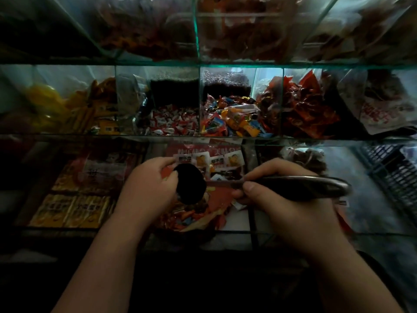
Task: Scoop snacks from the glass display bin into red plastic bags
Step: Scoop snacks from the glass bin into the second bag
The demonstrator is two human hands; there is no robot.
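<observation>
One red plastic bag (218, 196), mouth open, in the front middle glass bin (237, 232). Left hand (146, 186) pinches its rim; right hand (282, 199) grips the dark scoop (293, 185). Tiered glass compartments of wrapped sweets (225, 118) rise behind in a dim shop.

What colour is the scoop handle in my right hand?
The handle looks dark grey to black, seen best in the head view.
</observation>
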